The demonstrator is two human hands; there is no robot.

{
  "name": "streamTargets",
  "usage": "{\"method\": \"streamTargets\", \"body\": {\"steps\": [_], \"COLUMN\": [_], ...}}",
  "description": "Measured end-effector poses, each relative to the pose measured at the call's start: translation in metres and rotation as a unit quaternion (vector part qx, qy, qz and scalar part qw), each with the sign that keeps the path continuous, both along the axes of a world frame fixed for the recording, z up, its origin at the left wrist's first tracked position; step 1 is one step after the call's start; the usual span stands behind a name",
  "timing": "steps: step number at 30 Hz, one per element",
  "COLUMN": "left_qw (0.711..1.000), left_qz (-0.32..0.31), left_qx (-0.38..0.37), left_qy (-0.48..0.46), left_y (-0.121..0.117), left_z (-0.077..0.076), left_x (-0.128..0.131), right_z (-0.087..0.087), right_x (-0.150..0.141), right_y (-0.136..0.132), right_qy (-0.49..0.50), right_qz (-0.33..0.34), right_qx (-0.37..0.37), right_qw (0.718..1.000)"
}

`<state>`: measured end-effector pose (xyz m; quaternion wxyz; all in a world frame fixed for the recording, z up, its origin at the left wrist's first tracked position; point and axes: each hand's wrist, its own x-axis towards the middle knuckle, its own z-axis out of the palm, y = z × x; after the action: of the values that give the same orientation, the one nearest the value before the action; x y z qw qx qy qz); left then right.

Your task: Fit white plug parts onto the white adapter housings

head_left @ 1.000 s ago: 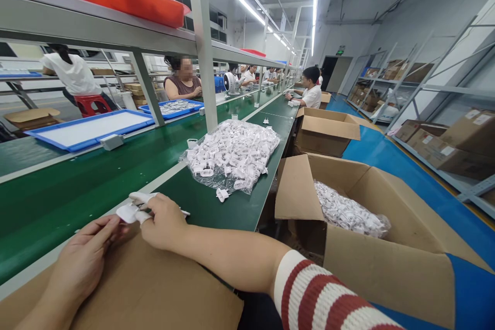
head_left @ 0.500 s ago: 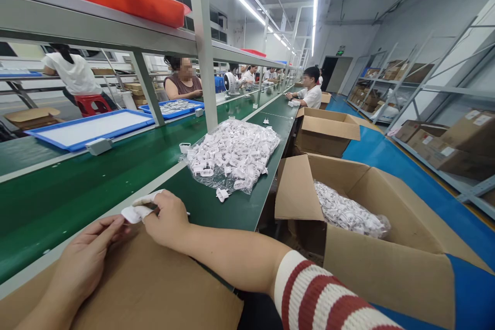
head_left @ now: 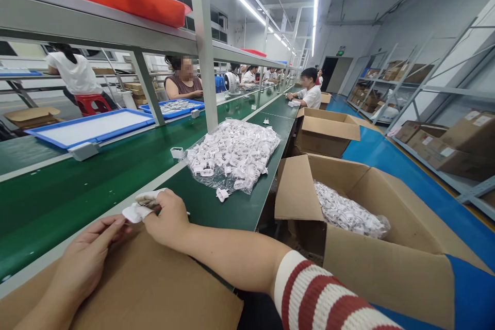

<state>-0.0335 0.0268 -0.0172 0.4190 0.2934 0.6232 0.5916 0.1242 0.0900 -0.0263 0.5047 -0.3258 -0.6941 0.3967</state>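
Low at the left, my left hand [head_left: 87, 255] pinches the near edge of a small white plastic piece [head_left: 132, 213]. My right hand [head_left: 168, 219] grips the same piece from the other side, its fingers curled. White coverings [head_left: 149, 199] wrap fingers of my right hand, and one has a dark smudge. Both hands are above a brown cardboard sheet or box flap [head_left: 166, 283]. Beyond them, a clear plastic bag [head_left: 232, 157] heaped with white plug-like parts lies on the green bench. One loose white plug part [head_left: 221, 194] sits at its near edge.
A green conveyor belt [head_left: 112, 180] runs along the left, carrying white blocks [head_left: 84, 151]. Blue trays [head_left: 93, 129] stand beyond it. A metal post [head_left: 203, 46] rises behind the bag. An open carton [head_left: 386, 268] with bagged parts is at right. Co-workers [head_left: 309, 90] sit along the line.
White blocks on the belt have shifted left and nearer. A covered finger of my right hand has turned, showing its smudged side. Both hands stay nearly in place on the piece.
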Motion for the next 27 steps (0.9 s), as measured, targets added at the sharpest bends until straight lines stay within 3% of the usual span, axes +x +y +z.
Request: {"method": "streamTargets", "body": {"steps": [9, 20, 27], "left_qw": [1.000, 1.000, 1.000], "left_qz": [-0.001, 0.011, 0.004], "left_qx": [-0.003, -0.004, -0.006], "left_qy": [0.006, 0.019, 0.013], "left_y": [0.000, 0.000, 0.000], "left_z": [-0.004, 0.002, 0.002], "left_x": [-0.006, 0.002, 0.001], "right_z": [-0.002, -0.003, 0.008], "right_x": [-0.003, -0.003, 0.006], "right_y": [0.000, 0.001, 0.000], "right_qy": [0.040, 0.038, -0.054], "right_qz": [0.010, 0.015, 0.004], "right_qx": [-0.009, -0.015, -0.008], "right_qw": [0.999, 0.999, 0.999]}}
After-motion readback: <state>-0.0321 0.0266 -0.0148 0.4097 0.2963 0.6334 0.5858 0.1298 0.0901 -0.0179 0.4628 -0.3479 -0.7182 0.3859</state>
